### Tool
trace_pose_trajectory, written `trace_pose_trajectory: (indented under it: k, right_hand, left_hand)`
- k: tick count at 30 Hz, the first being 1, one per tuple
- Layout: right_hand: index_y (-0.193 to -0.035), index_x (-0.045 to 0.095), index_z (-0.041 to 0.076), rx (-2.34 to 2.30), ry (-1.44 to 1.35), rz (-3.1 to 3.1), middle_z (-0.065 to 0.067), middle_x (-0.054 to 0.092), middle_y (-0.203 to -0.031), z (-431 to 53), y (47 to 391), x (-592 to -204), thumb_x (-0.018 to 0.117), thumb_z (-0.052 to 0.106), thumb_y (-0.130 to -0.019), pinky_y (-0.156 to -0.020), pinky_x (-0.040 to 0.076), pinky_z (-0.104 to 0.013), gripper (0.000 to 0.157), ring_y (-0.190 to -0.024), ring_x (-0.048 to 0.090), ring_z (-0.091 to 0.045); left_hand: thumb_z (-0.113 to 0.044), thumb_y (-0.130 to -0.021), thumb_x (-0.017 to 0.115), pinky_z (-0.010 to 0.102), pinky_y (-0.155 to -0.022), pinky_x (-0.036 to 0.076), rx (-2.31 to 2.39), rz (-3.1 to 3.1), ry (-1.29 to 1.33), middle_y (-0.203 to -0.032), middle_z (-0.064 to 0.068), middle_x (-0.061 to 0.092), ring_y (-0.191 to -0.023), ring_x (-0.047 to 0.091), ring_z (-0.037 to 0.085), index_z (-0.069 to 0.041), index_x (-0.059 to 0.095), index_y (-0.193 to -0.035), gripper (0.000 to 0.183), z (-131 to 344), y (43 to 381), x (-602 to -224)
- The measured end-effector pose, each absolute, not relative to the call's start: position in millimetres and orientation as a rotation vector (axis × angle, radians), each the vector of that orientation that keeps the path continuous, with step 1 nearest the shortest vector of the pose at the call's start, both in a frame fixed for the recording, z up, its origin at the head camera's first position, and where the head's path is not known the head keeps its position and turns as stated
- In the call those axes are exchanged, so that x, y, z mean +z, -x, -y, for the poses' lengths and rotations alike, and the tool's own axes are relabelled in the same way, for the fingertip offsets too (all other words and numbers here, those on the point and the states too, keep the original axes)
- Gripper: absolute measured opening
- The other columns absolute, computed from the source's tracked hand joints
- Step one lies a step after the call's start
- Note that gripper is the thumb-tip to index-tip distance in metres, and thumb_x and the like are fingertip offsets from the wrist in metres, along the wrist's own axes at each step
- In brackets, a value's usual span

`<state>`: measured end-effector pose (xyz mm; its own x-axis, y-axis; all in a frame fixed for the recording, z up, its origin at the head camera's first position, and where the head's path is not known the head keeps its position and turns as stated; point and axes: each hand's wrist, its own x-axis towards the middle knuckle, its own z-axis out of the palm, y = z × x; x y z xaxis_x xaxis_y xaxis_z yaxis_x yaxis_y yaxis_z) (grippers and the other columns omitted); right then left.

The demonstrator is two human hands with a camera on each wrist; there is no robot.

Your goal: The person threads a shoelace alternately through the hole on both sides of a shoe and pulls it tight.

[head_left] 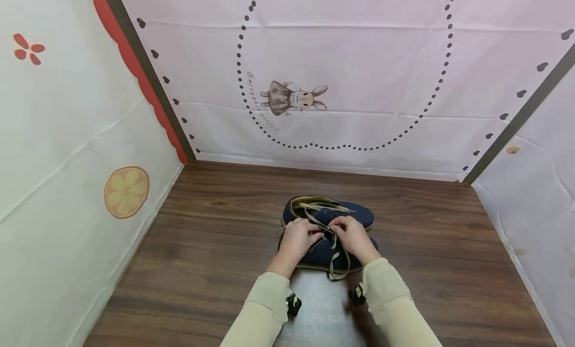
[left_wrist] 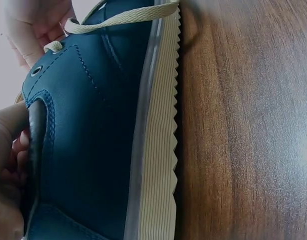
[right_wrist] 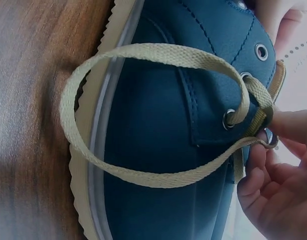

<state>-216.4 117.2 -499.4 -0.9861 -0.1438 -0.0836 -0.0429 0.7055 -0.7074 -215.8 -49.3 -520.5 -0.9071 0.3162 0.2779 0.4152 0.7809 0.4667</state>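
A: Position of the shoes?

B: Side by side on the wood-grain tabletop (head_left: 215,247), toes toward the right of the head view. The near shoe (head_left: 316,258) lies partly beneath both hands; the far shoe (head_left: 361,213) sits just beyond them.

A: Left hand (head_left: 298,238)?

B: At the near shoe's opening, its digits reaching behind the collar edge. Whether it pinches anything: cannot tell; the collar hides the tips.

A: Right hand (head_left: 354,237)?

B: Over the lacing, toward the toe from the left hand. Thumb and finger pinch the beige lace (right_wrist: 158,179) beside the metal eyelets (right_wrist: 262,52).

A: Lie of that lace?

B: One wide loop across the near shoe's side, reaching out past the ridged sole (left_wrist: 158,150).

A: Spacing of the hands?

B: Close to each other, a small gap between.
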Motion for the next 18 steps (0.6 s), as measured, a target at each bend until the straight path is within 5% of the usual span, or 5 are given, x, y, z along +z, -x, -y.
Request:
trace_pose_trajectory:
  k: [10, 15, 18]
  right_hand:
    - [-0.098, 0.069, 0.01, -1.222, 0.227, -2.746, -0.005, 0.053, -0.09, -117, 214, -502, 0.055, 0.012, -0.094, -0.067, 0.039, -0.033, 0.015, -0.073, 0.047, -0.018]
    - [-0.109, 0.065, 0.006, -1.324, 0.172, -2.727, -0.011, 0.057, -0.101, -122, 212, -505, 0.05, 0.018, -0.097, -0.076, 0.042, -0.04, 0.023, -0.087, 0.054, -0.025]
    - [-0.101, 0.064, 0.005, -1.364, 0.025, -2.723, -0.01, 0.058, -0.095, -127, 208, -506, 0.049, 0.024, -0.097, -0.075, 0.042, -0.038, 0.025, -0.086, 0.054, -0.025]
  left_hand:
    - [-0.028, -0.081, 0.072, 0.032, -0.071, 0.039, -0.673, 2.818, 0.559, -0.076, -0.007, 0.061, -0.078, 0.053, 0.014, -0.02, 0.074, -0.079, 0.009, 49, 215, -519]
    - [-0.022, -0.081, 0.067, 0.03, -0.069, 0.034, -0.732, 2.856, 0.533, -0.068, -0.009, 0.049, -0.07, 0.044, 0.011, -0.02, 0.067, -0.07, 0.011, 50, 216, -520]
    - [-0.019, -0.081, 0.061, 0.031, -0.071, 0.032, -0.84, 2.859, 0.525, -0.067, -0.009, 0.044, -0.07, 0.041, 0.011, -0.018, 0.06, -0.069, 0.012, 52, 217, -520]
